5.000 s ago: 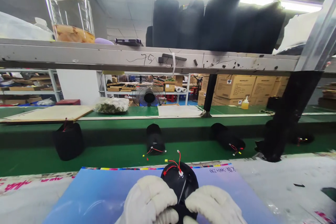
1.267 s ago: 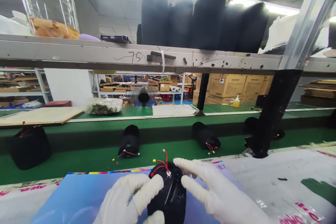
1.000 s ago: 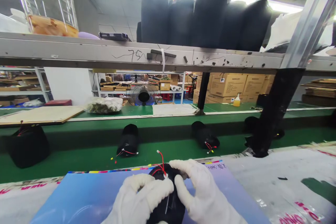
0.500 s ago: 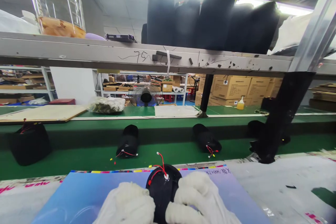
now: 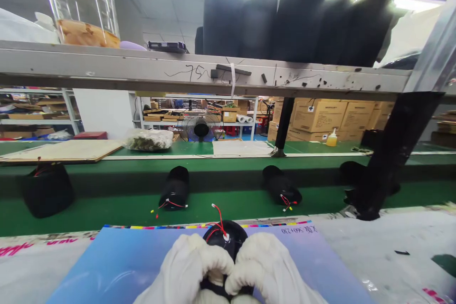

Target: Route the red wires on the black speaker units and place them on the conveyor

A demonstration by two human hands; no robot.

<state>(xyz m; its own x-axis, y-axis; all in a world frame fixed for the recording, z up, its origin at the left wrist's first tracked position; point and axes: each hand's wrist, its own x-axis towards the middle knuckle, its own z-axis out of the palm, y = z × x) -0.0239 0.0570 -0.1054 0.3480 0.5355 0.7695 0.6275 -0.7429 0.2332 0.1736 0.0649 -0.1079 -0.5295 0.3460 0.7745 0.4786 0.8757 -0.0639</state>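
A blue sheet [image 5: 124, 266] covers the table [image 5: 392, 251] under the hands, and just beyond them runs a green conveyor belt [image 5: 107, 209] carrying black cylindrical units [image 5: 175, 189] with loose red wires. Above the hands a grey metal shelf [image 5: 142, 72] holds a glass jar [image 5: 83, 7] and a row of black units [image 5: 295, 19]; cardboard boxes [image 5: 320, 116] and a fan [image 5: 201, 128] stand far behind. Both hands wear white gloves and curl inward, knuckles nearly meeting. The left hand [image 5: 194, 266] and right hand [image 5: 265, 268] together clasp a black round unit [image 5: 228, 240] between them, its flat end facing away, a red wire [image 5: 218, 218] with a white connector rising from its top.
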